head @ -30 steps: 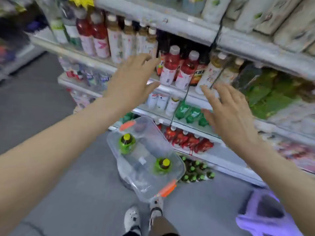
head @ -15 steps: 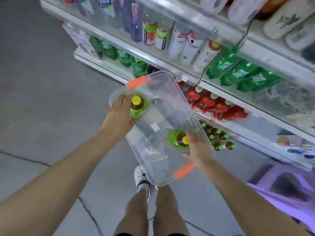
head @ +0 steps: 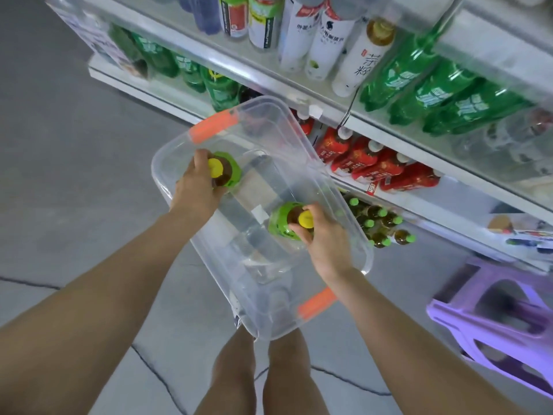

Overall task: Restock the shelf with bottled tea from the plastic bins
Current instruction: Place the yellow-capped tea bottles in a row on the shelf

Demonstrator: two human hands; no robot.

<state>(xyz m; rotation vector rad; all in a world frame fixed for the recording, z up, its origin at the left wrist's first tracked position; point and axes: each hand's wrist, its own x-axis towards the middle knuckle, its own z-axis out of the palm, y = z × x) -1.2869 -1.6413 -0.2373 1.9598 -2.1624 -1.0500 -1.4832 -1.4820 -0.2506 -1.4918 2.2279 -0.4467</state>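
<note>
Fingers (head: 201, 159) of the left hand (head: 196, 190) curl round the neck of the far tea bottle (head: 230, 175); those of the right hand (head: 324, 238) curl round the neck of the near tea bottle (head: 279, 223). Both hands grip.

Bottles: I note yellow caps, dark brown tea, bright green label wraps. Both stand upright inside the clear bin (head: 344, 202), seen from above, well apart, one toward each end.

Change against half a second ago: then the left hand lay beside the far bottle and the right fingers only reached the near one; now both hands have closed about the necks. A second ago both hands were spread open up at the shelves. The bin has stayed where it was.

Containers: the clear bin has an orange handle (head: 214, 127) at the far end and another (head: 317, 301) at the near end. I see only the two bottles in it. It sits in front of the shelf unit (head: 404, 139). The lowest shelf holds green-capped tea bottles (head: 380, 220); above them lie red-labelled bottles (head: 374, 166), then green soda bottles (head: 434, 94) and white-labelled bottles (head: 323, 34). A purple stool (head: 493, 322) stands at the right.
</note>
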